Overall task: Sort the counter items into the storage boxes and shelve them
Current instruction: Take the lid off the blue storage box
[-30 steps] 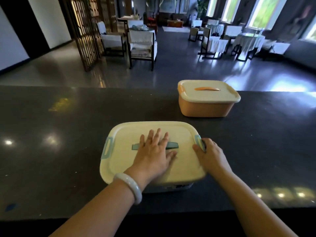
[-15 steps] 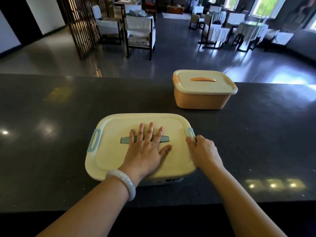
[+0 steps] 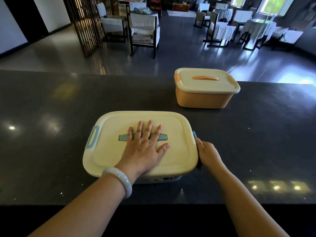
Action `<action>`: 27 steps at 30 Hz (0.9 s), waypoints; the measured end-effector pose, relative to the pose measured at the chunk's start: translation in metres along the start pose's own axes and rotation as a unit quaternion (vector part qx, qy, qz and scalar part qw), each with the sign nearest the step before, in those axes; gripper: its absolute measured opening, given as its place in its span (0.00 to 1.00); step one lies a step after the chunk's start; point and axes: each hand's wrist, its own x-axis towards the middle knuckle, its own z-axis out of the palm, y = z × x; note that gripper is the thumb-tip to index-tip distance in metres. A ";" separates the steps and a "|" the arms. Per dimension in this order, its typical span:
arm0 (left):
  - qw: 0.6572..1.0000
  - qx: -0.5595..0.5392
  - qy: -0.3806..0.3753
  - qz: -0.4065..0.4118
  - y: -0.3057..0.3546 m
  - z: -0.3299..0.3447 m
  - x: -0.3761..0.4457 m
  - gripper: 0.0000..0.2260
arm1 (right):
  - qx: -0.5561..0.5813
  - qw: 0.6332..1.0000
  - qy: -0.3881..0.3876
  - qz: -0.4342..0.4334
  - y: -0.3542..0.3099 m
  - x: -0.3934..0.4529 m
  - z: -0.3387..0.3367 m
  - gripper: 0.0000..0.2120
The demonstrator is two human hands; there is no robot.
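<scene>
A cream-lidded storage box (image 3: 109,151) with blue latches and a blue handle sits on the dark counter (image 3: 42,151) right in front of me. My left hand (image 3: 145,147) lies flat on its lid, fingers spread across the handle. My right hand (image 3: 206,153) curls around the box's right edge at the blue latch, fingertips hidden under the lid rim. An orange box (image 3: 205,98) with a cream lid and orange handle stands farther back on the right, lid on.
Beyond the counter's far edge lies a dining room with chairs (image 3: 143,31), tables draped in white cloth (image 3: 258,28) and a wooden lattice screen (image 3: 89,26). The counter's near edge (image 3: 153,205) runs just under my forearms.
My right hand has slid from the top of the right latch down the box's side. The left hand stays flat on the lid. The view has tilted down slightly.
</scene>
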 end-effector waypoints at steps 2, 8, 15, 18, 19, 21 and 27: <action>1.000 -0.001 0.000 -0.001 0.000 0.000 0.000 0.32 | 0.086 0.995 -0.032 0.027 0.000 -0.003 -0.003 0.22; 1.000 -0.003 0.003 -0.006 0.000 0.001 0.001 0.32 | 0.002 0.998 -0.057 0.040 -0.018 0.011 -0.023 0.17; 0.999 -0.038 -0.006 -0.002 -0.001 -0.006 0.000 0.30 | -0.198 0.934 0.051 -0.294 -0.059 -0.006 0.004 0.21; 0.994 -0.097 0.043 -0.017 -0.012 -0.013 -0.008 0.29 | -0.300 0.900 -0.024 -0.315 -0.051 -0.008 0.031 0.29; 0.993 -0.088 0.068 -0.029 -0.020 -0.015 -0.014 0.29 | -0.330 0.889 -0.029 -0.316 -0.047 -0.006 0.036 0.30; 0.991 -0.046 0.100 -0.069 -0.042 -0.015 -0.024 0.30 | -0.365 0.876 -0.031 -0.316 -0.042 -0.004 0.038 0.31; 0.930 -0.197 0.100 -0.292 -0.094 -0.016 -0.054 0.37 | -0.403 0.868 -0.040 -0.288 -0.057 -0.008 0.039 0.31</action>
